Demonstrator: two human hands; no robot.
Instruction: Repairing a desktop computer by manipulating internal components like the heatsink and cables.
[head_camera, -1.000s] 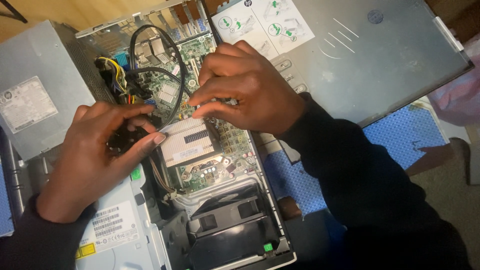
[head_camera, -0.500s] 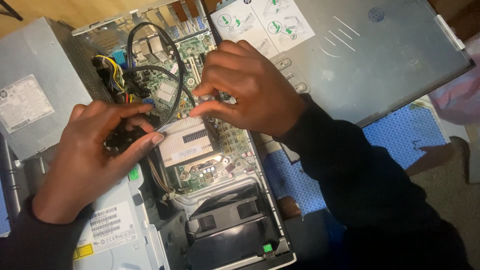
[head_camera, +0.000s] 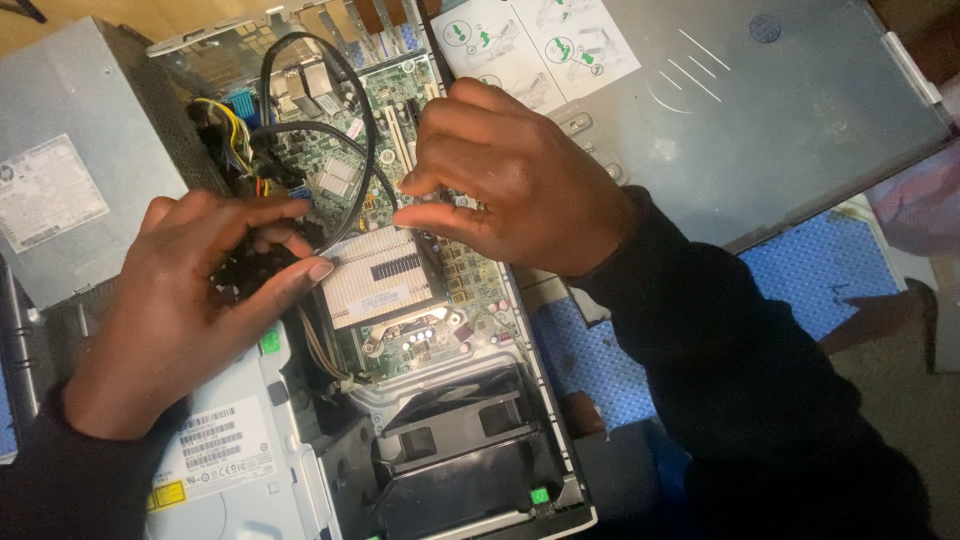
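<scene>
Looking down from the head camera, an opened desktop computer case (head_camera: 560, 515) lies flat with its side panel (head_camera: 760, 120) off beside it. The left hand (head_camera: 190, 300) rests its thumb against the ribbed heatsink (head_camera: 375, 275), fingers curled loosely by black cables (head_camera: 320, 130). The right hand (head_camera: 510, 180) pinches something small above the motherboard (head_camera: 470, 290); what, I cannot tell. Heatsink is seated, cables plugged: disassembly looks barely begun.
</scene>
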